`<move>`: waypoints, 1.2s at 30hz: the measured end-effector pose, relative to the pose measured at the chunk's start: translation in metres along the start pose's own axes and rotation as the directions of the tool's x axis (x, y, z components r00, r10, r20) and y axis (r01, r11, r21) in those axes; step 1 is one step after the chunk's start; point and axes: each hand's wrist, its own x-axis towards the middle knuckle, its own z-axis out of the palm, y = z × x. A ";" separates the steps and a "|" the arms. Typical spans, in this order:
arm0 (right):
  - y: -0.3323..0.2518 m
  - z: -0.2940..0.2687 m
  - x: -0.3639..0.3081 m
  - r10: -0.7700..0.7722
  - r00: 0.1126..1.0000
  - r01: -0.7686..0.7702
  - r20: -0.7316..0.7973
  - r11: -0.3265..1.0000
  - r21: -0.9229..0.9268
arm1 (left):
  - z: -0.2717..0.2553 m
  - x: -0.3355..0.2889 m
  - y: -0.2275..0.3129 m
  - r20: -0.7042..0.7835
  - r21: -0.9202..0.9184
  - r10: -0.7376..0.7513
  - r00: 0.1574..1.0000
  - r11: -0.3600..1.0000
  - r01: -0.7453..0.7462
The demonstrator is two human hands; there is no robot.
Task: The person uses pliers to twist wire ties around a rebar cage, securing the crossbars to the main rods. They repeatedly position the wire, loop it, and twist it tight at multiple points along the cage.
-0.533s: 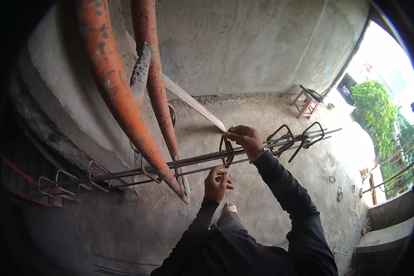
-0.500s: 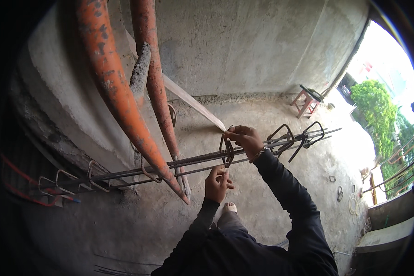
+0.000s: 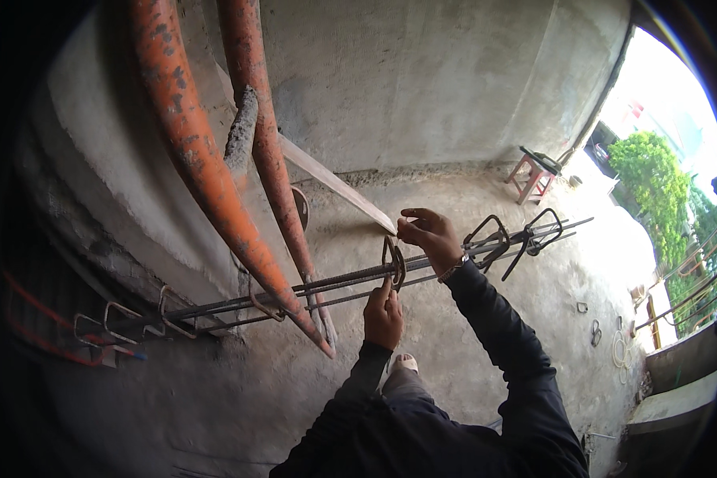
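A bundle of long steel reinforcing bars (image 3: 342,280) runs across in front of me, with a bent steel stirrup (image 3: 398,261) around it near the middle. Just below that stirrup is my left hand (image 3: 383,319), its index finger raised against the stirrup's lower part and the other fingers curled; anything inside them is hidden. My right hand (image 3: 432,240) is above and right of the stirrup, thumb and fingertips pinched together. Whatever is in that pinch is too small to make out. A pale wooden strip (image 3: 338,186) ends beside its fingertips.
Orange scaffold pipes (image 3: 185,151) slant down at left, crossing before the bars. More stirrups (image 3: 492,239) hang on the right end, others (image 3: 119,319) at left. A red stool (image 3: 531,179) stands by the wall. Coiled hose (image 3: 620,350) and loose stirrups lie on the concrete floor (image 3: 502,374).
My left hand has closed up, its index finger now raised to the stirrup. My right fingertips have moved slightly right, away from the stirrup's top. The view has shifted a little.
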 end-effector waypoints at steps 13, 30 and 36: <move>-0.005 0.021 0.004 -0.279 0.959 0.223 -0.048 0.851 -0.475 | -0.029 0.022 0.004 0.319 0.191 -0.006 0.948 0.980 -0.058; 0.013 -0.036 -0.085 -0.352 0.913 0.357 0.209 0.435 -0.827 | -0.063 0.047 0.048 0.669 -0.245 -0.407 0.622 0.669 0.701; 0.031 -0.036 -0.077 -0.395 0.873 0.398 0.286 0.239 -0.885 | -0.065 0.056 0.066 0.649 -0.270 -0.498 0.576 0.557 0.786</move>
